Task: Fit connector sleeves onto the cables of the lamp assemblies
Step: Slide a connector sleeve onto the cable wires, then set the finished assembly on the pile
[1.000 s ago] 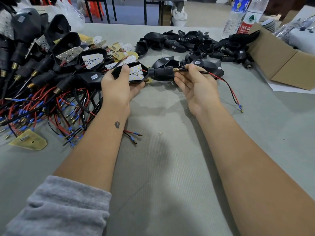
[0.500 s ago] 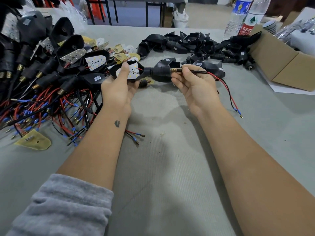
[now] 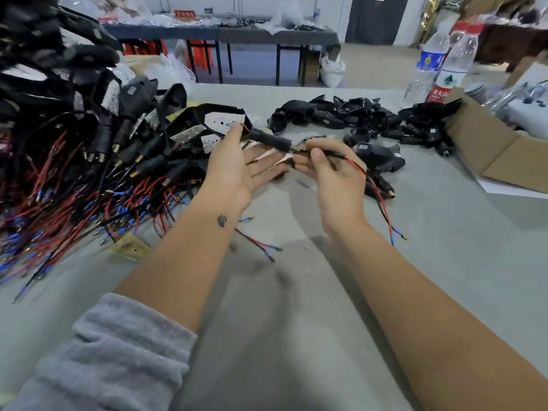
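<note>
The lamp (image 3: 225, 121) is touched by the left hand (image 3: 237, 170) with fingers straight; the cable (image 3: 350, 158) is pinched by the right hand (image 3: 332, 170).

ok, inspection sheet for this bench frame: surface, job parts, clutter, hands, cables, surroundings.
Surface: grey felt-covered table, bare in front.
Job parts: black lamp housing with white LED board held up; black cylindrical connector sleeve on its cable, brass tip showing.
Clutter: heap of finished black lamp assemblies at left; pile of empty black housings behind; brown cardboard box at right; two clear plastic water bottles.
Hands: left hand open, thumb on the board; right hand has a pinching grip on the cable.
Cables: red and black wire pair trails from right hand.
Surroundings: dark tables behind.
</note>
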Demonstrator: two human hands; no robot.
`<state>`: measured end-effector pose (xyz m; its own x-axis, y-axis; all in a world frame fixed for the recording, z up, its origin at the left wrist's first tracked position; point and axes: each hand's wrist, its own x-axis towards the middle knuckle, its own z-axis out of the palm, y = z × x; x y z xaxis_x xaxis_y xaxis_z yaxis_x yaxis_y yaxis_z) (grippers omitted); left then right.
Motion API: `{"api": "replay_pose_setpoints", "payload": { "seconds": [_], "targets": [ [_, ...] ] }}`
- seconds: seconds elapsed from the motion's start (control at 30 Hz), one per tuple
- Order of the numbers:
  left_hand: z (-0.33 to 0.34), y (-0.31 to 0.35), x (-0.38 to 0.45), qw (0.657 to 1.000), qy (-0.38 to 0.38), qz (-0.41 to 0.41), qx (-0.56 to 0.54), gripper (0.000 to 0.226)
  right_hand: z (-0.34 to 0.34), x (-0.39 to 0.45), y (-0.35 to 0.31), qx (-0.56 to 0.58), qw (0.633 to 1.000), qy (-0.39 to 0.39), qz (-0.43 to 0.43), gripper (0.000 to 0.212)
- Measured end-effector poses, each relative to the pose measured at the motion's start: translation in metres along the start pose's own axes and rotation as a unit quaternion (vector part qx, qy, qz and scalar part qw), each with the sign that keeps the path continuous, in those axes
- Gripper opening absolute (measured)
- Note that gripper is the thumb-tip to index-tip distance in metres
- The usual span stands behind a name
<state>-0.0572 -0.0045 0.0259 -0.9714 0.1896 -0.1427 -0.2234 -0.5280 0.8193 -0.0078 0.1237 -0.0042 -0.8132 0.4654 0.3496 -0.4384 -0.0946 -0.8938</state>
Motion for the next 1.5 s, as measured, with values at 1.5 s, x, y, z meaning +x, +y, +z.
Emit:
{"api": "replay_pose_setpoints", "payload": {
  "seconds": [1.5],
  "targets": [
    [-0.067, 0.019, 0.043, 0.479, -0.039, 0.226, 0.847, 0.040, -0.002, 0.032, 0.036, -0.649, 0.729, -0.199, -0.093, 0.033]
  ]
}}
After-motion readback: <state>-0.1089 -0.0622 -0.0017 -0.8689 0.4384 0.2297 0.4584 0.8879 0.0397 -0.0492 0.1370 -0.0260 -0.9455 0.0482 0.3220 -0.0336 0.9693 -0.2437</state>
